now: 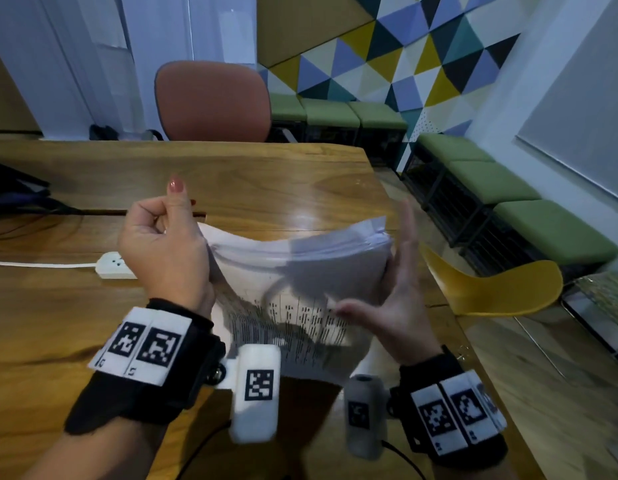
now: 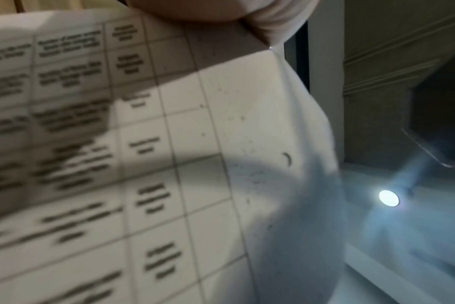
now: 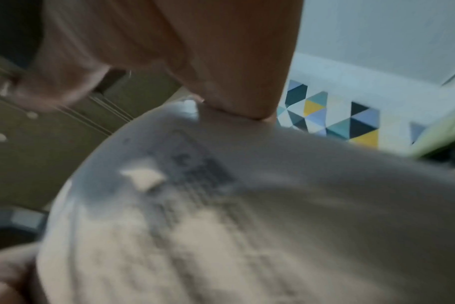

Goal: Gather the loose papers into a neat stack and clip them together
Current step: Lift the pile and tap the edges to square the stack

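Two bare hands, banded at the wrists

The left hand (image 1: 165,244) has pink-painted nails; the right hand (image 1: 397,299) shows none. Both wear black wrist straps with white square-code tags — each carries a rounded white camera pod, thin black cables trailing.

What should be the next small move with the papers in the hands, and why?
Probably lower the stack of papers and tap its edge on the wooden table. The left hand grips one side, the right hand lies with straight fingers against the other; the sheets bow in the air and their far edges look uneven. No clip is visible.
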{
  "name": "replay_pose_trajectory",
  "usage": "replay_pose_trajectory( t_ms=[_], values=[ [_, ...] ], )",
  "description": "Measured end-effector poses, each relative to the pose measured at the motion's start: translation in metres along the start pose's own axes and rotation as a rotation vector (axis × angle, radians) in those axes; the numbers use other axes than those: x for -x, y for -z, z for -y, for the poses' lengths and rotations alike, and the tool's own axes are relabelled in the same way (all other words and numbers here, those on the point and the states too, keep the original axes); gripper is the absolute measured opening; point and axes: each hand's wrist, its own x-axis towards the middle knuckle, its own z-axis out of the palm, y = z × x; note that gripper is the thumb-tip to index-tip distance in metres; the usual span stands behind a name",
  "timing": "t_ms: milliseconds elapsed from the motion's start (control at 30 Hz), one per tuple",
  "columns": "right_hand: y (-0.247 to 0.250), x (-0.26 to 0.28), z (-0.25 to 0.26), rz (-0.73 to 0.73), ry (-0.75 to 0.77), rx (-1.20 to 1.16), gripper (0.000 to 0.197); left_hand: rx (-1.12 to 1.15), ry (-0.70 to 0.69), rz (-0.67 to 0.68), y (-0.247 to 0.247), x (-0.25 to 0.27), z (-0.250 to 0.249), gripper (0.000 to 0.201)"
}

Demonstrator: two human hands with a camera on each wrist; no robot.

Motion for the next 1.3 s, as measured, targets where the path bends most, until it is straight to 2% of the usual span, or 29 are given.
replay_pose_trajectory(
  t_ms=[33, 67, 133, 167, 200, 300, 367, 400, 467, 500, 567, 600, 700, 767, 933, 1000, 1033, 1067, 1133, 1233, 1300],
  values=[
    [0.001, 0.005, -0.004, 0.031, -0.078, 0.008, 0.122, 0.001, -0.001, 0.000, -0.001, -0.001, 0.000, 0.029],
    [0.002, 0.009, -0.011, 0.023, -0.140, -0.023, 0.103, 0.001, 0.009, 0.020, -0.002, 0.000, -0.003, 0.028],
    [0.002, 0.011, -0.021, -0.064, -0.185, -0.110, 0.051, -0.006, 0.049, 0.136, -0.005, 0.005, -0.008, 0.028],
    [0.002, 0.012, -0.020, -0.103, -0.166, -0.147, 0.033, 0.000, 0.085, 0.219, -0.002, 0.005, -0.010, 0.029],
    [0.003, 0.011, -0.019, -0.141, -0.141, -0.169, 0.029, 0.015, 0.131, 0.304, 0.000, 0.005, -0.015, 0.033],
    [0.013, 0.006, -0.010, -0.208, -0.050, -0.181, 0.044, 0.100, 0.171, 0.716, 0.024, -0.007, -0.014, 0.048],
    [0.018, 0.003, -0.007, -0.250, -0.015, -0.188, 0.042, -0.036, 0.178, 0.924, 0.039, -0.009, -0.008, 0.056],
    [0.018, 0.001, -0.007, -0.261, -0.012, -0.199, 0.039, -0.109, 0.222, 0.979, 0.044, -0.006, -0.003, 0.061],
    [0.015, -0.001, -0.006, -0.265, -0.001, -0.200, 0.037, -0.199, 0.244, 0.953, 0.049, 0.004, 0.009, 0.068],
    [0.013, -0.001, -0.005, -0.275, 0.006, -0.200, 0.036, -0.221, 0.214, 0.903, 0.050, 0.007, 0.013, 0.059],
    [0.012, 0.000, -0.008, -0.313, 0.016, -0.182, 0.030, -0.242, 0.148, 0.846, 0.051, 0.012, 0.021, 0.021],
    [0.012, 0.002, -0.012, -0.334, 0.006, -0.159, 0.028, -0.241, 0.152, 0.850, 0.051, 0.017, 0.022, 0.014],
    [0.010, 0.016, -0.031, -0.333, -0.129, -0.083, 0.052, -0.227, 0.229, 0.849, 0.066, 0.025, 0.036, 0.026],
    [0.005, 0.022, -0.038, -0.313, -0.173, -0.056, 0.047, -0.279, 0.225, 0.837, 0.068, 0.031, 0.040, 0.020],
    [0.002, 0.023, -0.041, -0.313, -0.082, -0.042, 0.032, -0.232, 0.203, 0.840, 0.066, 0.033, 0.040, 0.013],
    [0.000, 0.028, -0.047, -0.301, -0.115, -0.014, 0.033, -0.232, 0.213, 0.875, 0.071, 0.034, 0.045, 0.044],
    [-0.001, 0.031, -0.050, -0.304, -0.128, -0.009, 0.033, -0.247, 0.209, 0.863, 0.072, 0.036, 0.047, 0.054],
    [-0.002, 0.033, -0.053, -0.316, -0.124, 0.001, 0.032, -0.252, 0.203, 0.837, 0.072, 0.037, 0.049, 0.047],
    [-0.004, 0.035, -0.057, -0.342, -0.099, 0.043, 0.031, -0.262, 0.186, 0.819, 0.073, 0.038, 0.053, 0.017],
    [-0.005, 0.040, -0.065, -0.347, -0.128, 0.087, 0.026, -0.320, 0.189, 0.837, 0.077, 0.040, 0.059, 0.021],
    [-0.005, 0.042, -0.070, -0.316, -0.183, 0.123, 0.020, -0.384, 0.242, 0.869, 0.081, 0.042, 0.065, 0.023]
  ],
)
